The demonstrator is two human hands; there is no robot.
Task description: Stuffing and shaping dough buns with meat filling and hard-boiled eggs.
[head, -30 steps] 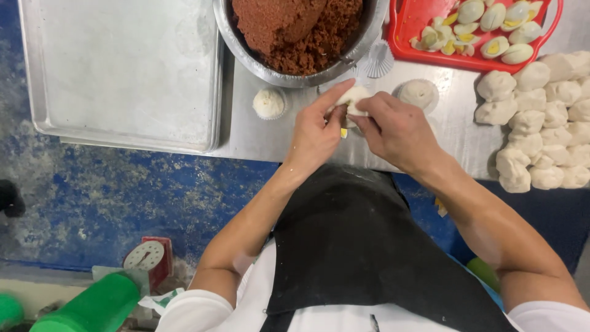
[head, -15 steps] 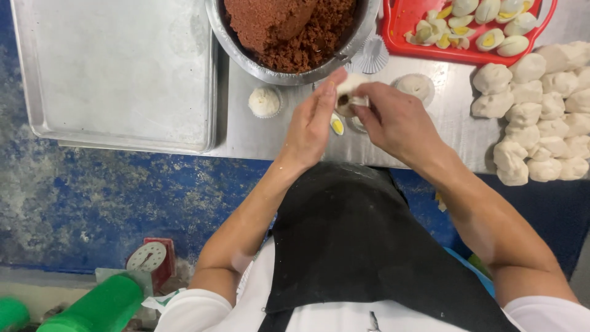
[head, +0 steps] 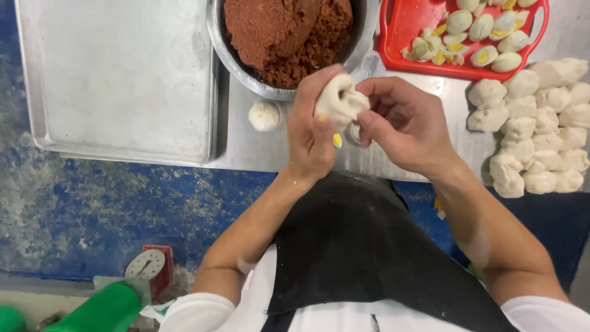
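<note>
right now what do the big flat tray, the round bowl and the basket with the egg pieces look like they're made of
Tray: looks like bare metal, dull grey with scuffs and a rolled rim. Bowl: probably steel, its thin rim brighter and reflective. Basket: most likely plastic, solid glossy red with a moulded handle opening.

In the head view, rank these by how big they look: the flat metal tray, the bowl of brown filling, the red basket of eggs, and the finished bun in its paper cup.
1. Flat metal tray, largest.
2. Bowl of brown filling, cut off by the top edge.
3. Red basket of eggs, also cut off, so second and third are unsure.
4. Finished bun in its paper cup, smallest.
</note>
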